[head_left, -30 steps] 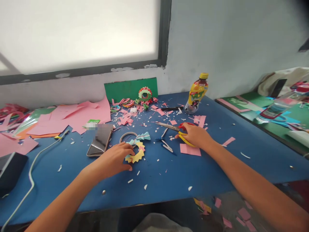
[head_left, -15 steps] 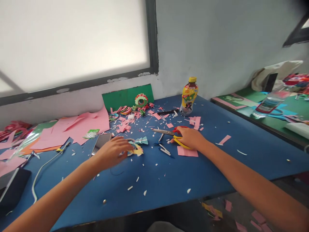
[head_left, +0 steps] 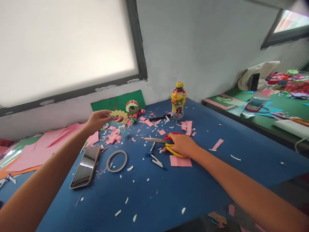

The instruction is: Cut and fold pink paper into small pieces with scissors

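My left hand [head_left: 100, 120] pinches a yellow paper ring with a zigzag edge [head_left: 120, 114], raised over the paper pile at the back. Just below it is a light blue paper piece [head_left: 123, 130]; I cannot tell whether it is attached to the ring. My right hand [head_left: 182, 144] is closed on the red and yellow handles of the scissors [head_left: 155, 140], whose blades point left, low over the table. Under that hand lies a pink paper rectangle [head_left: 181, 161]. Blue and white pens [head_left: 157, 161] are close to the blades.
A roll of tape [head_left: 117, 161] and a phone [head_left: 85, 167] lie on the blue table. A drink bottle [head_left: 179, 101] stands at the back, beside a green board [head_left: 116, 101] with a layered paper ring [head_left: 132, 107]. Pink sheets [head_left: 50, 145] cover the left; scraps are scattered about.
My left hand has lifted the yellow paper ring from beside the tape roll, up and away from me. My right hand stays on the scissors. The view has swung rightward.
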`<state>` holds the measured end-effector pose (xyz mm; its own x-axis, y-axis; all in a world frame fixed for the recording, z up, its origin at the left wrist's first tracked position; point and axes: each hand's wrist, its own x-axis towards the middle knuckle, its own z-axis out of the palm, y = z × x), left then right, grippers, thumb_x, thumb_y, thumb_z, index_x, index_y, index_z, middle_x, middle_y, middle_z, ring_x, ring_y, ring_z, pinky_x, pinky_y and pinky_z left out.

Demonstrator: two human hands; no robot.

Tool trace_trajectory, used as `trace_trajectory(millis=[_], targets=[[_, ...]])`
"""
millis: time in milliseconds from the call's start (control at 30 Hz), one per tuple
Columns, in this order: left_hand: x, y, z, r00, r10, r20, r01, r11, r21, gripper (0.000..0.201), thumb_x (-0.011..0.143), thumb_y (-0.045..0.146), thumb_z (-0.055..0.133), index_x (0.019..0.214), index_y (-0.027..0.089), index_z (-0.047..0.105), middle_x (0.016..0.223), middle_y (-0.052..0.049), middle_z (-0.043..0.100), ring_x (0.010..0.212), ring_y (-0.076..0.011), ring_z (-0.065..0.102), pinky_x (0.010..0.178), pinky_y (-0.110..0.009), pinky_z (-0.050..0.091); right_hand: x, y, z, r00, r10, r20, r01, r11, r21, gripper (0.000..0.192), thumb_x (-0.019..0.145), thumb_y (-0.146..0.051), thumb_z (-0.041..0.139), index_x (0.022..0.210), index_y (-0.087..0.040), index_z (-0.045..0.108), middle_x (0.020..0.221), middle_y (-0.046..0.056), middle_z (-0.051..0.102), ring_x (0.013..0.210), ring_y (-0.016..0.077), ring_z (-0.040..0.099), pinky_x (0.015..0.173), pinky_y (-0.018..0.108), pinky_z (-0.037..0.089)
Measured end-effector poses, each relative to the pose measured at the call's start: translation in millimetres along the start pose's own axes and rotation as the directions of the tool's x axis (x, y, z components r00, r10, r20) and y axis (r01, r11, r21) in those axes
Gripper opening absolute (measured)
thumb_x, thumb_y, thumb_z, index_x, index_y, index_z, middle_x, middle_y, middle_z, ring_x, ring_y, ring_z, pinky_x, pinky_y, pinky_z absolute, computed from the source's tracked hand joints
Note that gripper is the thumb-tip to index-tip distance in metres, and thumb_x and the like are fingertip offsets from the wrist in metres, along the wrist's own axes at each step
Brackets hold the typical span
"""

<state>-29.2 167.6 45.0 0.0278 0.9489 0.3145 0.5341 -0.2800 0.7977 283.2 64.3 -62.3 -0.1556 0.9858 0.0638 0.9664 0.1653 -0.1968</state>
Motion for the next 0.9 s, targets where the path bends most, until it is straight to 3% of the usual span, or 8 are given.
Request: trace_trajectory(millis=[67,267,567,767,900], targets=[[9,-1,7.9,0.999,0.016,0.03,-0.015,1.0,-0.017,0.047,0.042,0.041,0.08,0.08,0.016,0.069,0.06,-0.001,0.062,0.048,-0.01,0.05,0.041,-0.02,0.032,1,0,0,1.0,-0.001,0.004,0.001,1.0,0.01,0.044,0.074,-0.056,0.048,0.099,-0.021,0.054,0.092,0.007,0.068,0.081,0.0275,0.064,0.06,0.032,0.043],[42,1,44.5,0.993,0.068,0.095,-0.06,0.995,-0.08,0.053,0.045,0.043,0.079,0.088,0.014,0.067,0.069,-0.003,0.065,0.057,-0.0119,0.055,0.051,-0.022,0.04,4,2,2,1.0,-0.002,0.017,0.002,1.0,0.029,0.042,0.074,-0.055,0.048,0.099,-0.021,0.054,0.092,0.007,0.068,0.079,0.0275,0.064,0.059,0.032,0.042],[105,-20,92.8,0.996,0.069,0.064,-0.063,0.993,-0.099,0.054,0.045,0.041,0.078,0.088,0.01,0.066,0.081,-0.008,0.068,0.073,-0.018,0.062,0.065,-0.027,0.047,4,0,-3,1.0,-0.001,0.03,0.0,1.0,0.03,0.04,0.076,-0.049,0.049,0.102,-0.02,0.055,0.09,0.008,0.068,0.077,0.0262,0.065,0.057,0.03,0.041],[130,-41,106.5,0.998,0.051,-0.031,-0.051,0.999,0.002,0.041,0.052,0.033,0.077,0.083,0.01,0.065,0.076,-0.006,0.067,0.076,-0.0194,0.062,0.071,-0.029,0.047,6,-1,-3,1.0,-0.008,0.019,0.008,0.999,0.041,0.048,0.072,-0.061,0.048,0.097,-0.02,0.055,0.089,0.007,0.068,0.078,0.0271,0.064,0.057,0.031,0.042],[140,-53,108.0,0.999,0.018,-0.038,-0.014,0.994,0.113,0.027,0.071,0.028,0.069,0.09,0.01,0.061,0.084,-0.004,0.064,0.079,-0.0172,0.061,0.073,-0.032,0.049,8,-1,0,1.0,-0.011,0.007,0.01,0.998,0.062,0.052,0.071,-0.066,0.046,0.093,-0.02,0.055,0.086,0.006,0.068,0.075,0.0269,0.064,0.056,0.032,0.043]])
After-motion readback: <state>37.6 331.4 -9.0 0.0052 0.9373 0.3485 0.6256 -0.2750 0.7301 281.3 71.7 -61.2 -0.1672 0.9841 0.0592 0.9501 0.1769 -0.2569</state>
